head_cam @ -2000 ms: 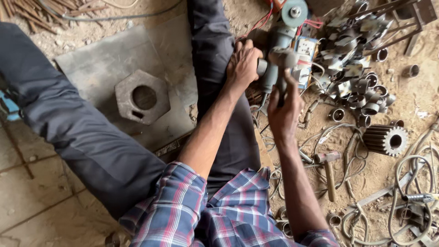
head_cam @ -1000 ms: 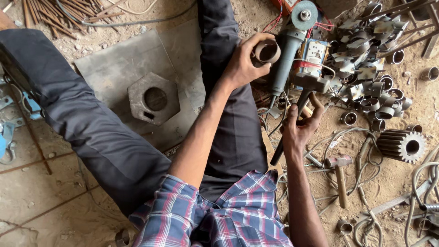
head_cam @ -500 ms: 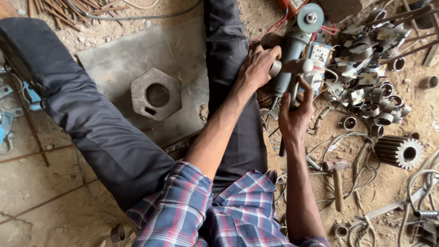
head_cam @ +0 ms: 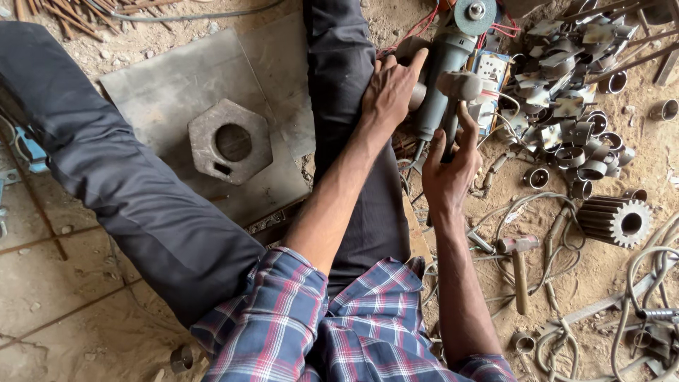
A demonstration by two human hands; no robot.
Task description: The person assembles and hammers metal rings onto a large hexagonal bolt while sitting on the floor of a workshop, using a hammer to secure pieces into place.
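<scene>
**Both hands on an angle grinder over a scrap-strewn floor**

A dusty workshop floor (head_cam: pixel 615 283) lies under the seated person, scattered with metal offcuts. The angle grinder (head_cam: pixel 445 78) lies just right of the person's right leg, its disc pointing away at the frame's top edge. The left hand (head_cam: pixel 389 88) rests over a short metal ring beside the grinder body, fingers curled around it. The right hand (head_cam: pixel 449 170) grips the grinder's side handle from below, fingers closed. Further right lie cut pipe rings (head_cam: pixel 566 152), a toothed gear (head_cam: pixel 615 221) and a hammer (head_cam: pixel 518 265). Left of the leg, a hexagonal block (head_cam: pixel 230 141) sits on a flat steel plate (head_cam: pixel 159 78).
</scene>
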